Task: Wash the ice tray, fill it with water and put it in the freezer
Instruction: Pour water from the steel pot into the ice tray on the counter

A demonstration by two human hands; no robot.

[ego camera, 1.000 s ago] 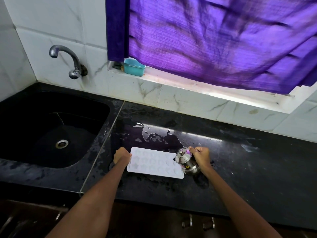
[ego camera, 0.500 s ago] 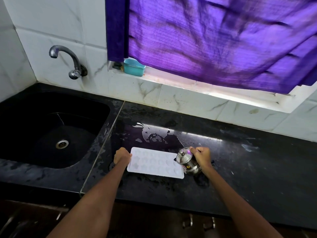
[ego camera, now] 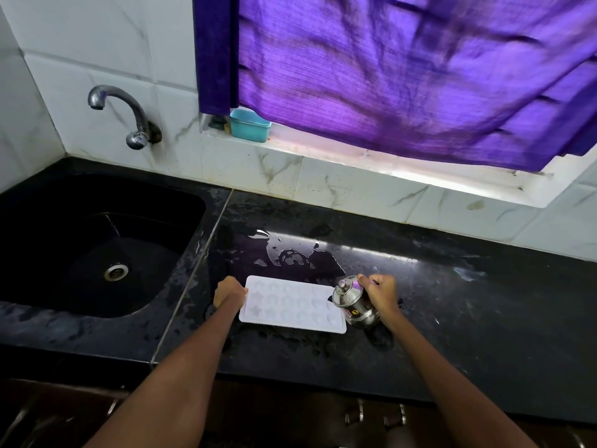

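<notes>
The white ice tray (ego camera: pixel 292 304) lies flat on the wet black tabletop (ego camera: pixel 484 318), just right of the sink (ego camera: pixel 97 240). Its left edge is gripped by the left hand (ego camera: pixel 229 291), fingers curled round the rim. A small steel lidded jug (ego camera: pixel 353 302) is held by the right hand (ego camera: pixel 381 292), fingers wrapped round its far side, and is tipped toward the tray's right end, its lower part touching or just off the tabletop. Compared with 1 second ago, almost nothing has shifted: tray and left hand are unmoved, and the jug's tilt is barely altered. No stream can be made out, so whether water is entering the moulds cannot be told. The filling step is judged to be in progress; the freezer step is not yet begun.
</notes>
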